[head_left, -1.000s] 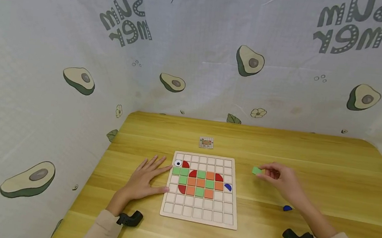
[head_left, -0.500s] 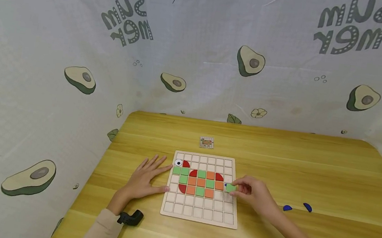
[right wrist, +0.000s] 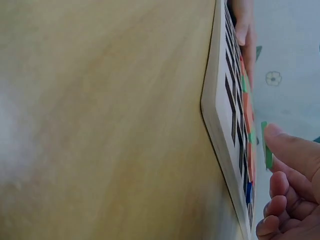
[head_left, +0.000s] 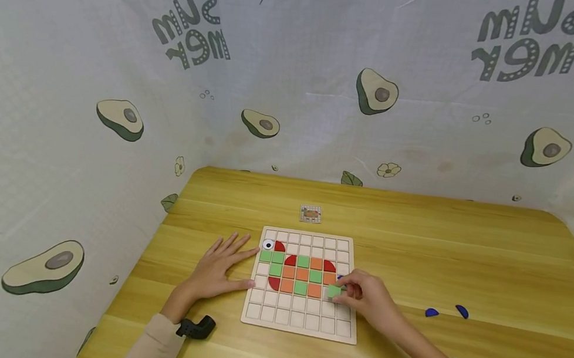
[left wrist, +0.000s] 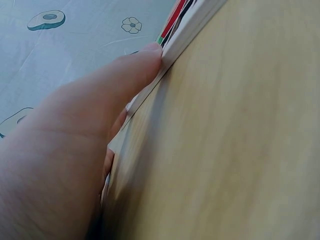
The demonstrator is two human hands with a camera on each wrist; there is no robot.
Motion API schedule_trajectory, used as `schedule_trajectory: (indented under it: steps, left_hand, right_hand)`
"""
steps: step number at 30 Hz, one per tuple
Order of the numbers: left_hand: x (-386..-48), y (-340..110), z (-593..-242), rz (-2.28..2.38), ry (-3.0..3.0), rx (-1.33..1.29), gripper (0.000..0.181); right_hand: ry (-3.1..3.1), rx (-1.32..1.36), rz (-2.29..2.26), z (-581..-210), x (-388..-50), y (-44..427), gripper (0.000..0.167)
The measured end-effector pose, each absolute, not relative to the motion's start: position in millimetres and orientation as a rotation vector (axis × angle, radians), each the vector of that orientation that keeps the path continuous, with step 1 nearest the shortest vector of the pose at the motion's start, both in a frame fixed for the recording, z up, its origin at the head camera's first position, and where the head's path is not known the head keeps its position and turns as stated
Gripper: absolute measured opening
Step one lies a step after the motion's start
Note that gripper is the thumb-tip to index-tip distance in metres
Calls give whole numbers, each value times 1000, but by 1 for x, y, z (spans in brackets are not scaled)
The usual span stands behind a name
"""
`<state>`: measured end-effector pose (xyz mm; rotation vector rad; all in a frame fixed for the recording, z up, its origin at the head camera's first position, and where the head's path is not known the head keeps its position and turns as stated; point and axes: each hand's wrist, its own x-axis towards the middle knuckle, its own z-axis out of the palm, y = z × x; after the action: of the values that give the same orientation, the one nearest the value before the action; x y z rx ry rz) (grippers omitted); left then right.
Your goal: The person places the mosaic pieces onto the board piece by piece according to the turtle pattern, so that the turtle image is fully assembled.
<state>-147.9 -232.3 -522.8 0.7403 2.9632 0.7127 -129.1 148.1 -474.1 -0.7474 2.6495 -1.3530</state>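
A pale wooden grid board [head_left: 297,321] lies on the table, several of its cells filled with green, orange and red tiles and one round eye piece [head_left: 268,245]. My right hand [head_left: 366,297] pinches a green square tile [head_left: 334,292] between thumb and forefinger, over the board's right part. In the right wrist view that green tile [right wrist: 267,145] appears tilted on edge, apart from the board. A blue half-round piece [head_left: 340,278] on the board is partly hidden by the right fingers. My left hand [head_left: 217,268] lies with fingers spread, thumb and fingertip touching the board's left edge.
Two blue half-round pieces [head_left: 432,312] lie on the table to the right of the board. Behind the board is a small printed card [head_left: 311,213]. A white patterned cloth [head_left: 297,86] hangs around the wooden table [head_left: 445,232].
My right hand has carried the green tile from the table's right side leftward over the board, then slightly left and nearer to me. The left hand stays in place.
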Motion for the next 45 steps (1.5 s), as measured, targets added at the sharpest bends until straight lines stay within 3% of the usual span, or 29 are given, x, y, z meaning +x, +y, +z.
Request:
schedule_trajectory:
  steps: [31, 45]
  left_hand:
    - [-149, -232, -524, 688, 2977, 742, 79]
    - [-148, -232, -523, 705, 2974, 756, 78]
  right_hand:
    - [2641, -814, -1375, -488, -131, 141, 19]
    - [2633, -598, -1457, -481, -130, 161, 23]
